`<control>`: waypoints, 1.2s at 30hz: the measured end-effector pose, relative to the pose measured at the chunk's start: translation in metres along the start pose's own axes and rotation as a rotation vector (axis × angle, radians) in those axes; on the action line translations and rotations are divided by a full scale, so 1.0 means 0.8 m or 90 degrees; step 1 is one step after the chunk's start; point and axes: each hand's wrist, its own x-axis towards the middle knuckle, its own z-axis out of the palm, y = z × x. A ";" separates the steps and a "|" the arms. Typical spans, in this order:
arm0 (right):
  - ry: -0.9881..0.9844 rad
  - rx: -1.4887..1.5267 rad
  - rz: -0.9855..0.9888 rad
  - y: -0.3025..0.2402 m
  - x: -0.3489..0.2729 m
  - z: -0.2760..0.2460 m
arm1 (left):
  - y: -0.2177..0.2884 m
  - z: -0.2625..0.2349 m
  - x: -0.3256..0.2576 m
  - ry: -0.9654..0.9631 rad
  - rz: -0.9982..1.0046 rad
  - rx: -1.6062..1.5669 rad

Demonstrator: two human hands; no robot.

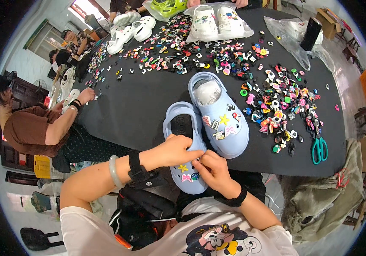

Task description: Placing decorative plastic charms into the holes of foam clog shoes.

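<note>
A light-blue clog (186, 114) lies at the table's near edge with its toe toward me. My left hand (170, 151) is closed over its upper, the thumb reaching right. Thumb and fingers of my right hand (213, 168) are pinched together at the clog's right side, meeting the left thumb. Whatever sits between the fingertips is too small and covered to make out. A yellow star charm (182, 168) and a pink bow charm (186, 177) show on the toe. Beside it, the matching clog (225, 132) carries several charms and has clear plastic stuffed inside.
Loose colourful shoe charms (277, 106) are heaped on the black table (127, 102). Teal-handled scissors (319, 149) lie at the right. White clogs (132, 32), bagged white clogs (219, 23) and a black bottle (311, 34) stand farther back. A person in brown (33, 123) works at the left.
</note>
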 end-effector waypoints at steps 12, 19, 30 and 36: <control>0.015 -0.019 -0.087 0.011 0.002 -0.001 | -0.021 0.020 0.008 -0.079 -0.081 -0.284; 0.027 -0.148 -0.207 0.003 0.012 -0.001 | -0.037 0.029 0.014 -0.067 -0.044 -0.338; 0.012 -0.203 -0.240 0.006 0.009 -0.002 | -0.024 0.012 0.012 -0.087 -0.026 -0.203; 0.108 -0.097 -0.226 0.036 -0.019 -0.004 | -0.037 0.017 0.011 -0.030 -0.024 -0.325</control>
